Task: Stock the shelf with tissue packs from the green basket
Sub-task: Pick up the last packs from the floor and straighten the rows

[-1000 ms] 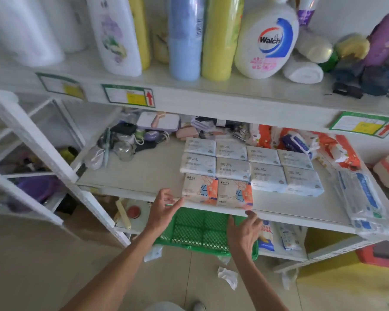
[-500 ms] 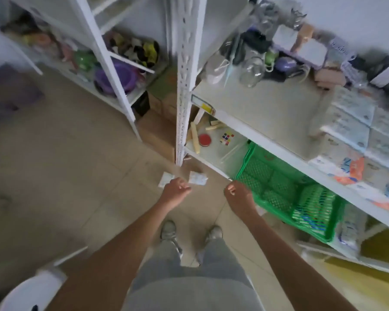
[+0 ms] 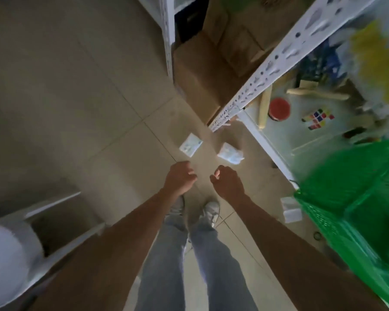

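Just ahead of both hands, on the bare floor tiles, lie two strays: the left tissue pack [image 3: 190, 145] beyond the left hand [image 3: 180, 178], and the right tissue pack [image 3: 230, 153] beyond the right hand [image 3: 229, 184]. Both hands hang low over the shoes [image 3: 211, 211] with fingers loosely curled around nothing, close together but not touching. That pose looks like a reach downward, one hand lined up with each pack, so the step in hand is probably gathering what fell short of the shelf. To the right of the right hand stands the green basket [image 3: 350, 167], blurred, its contents not readable; a white packet [image 3: 290, 209] lies on the floor just beside its near corner. Further ahead and right, a slanting white shelf post [image 3: 263, 72] comes down near the right tissue pack and could crowd that reach. Behind the post are cardboard boxes [image 3: 202, 72]; the low shelf holds a red lid [image 3: 279, 108] and a puzzle cube [image 3: 318, 118]. Well off to the left of the left hand sits a white stool [image 3: 9, 261].
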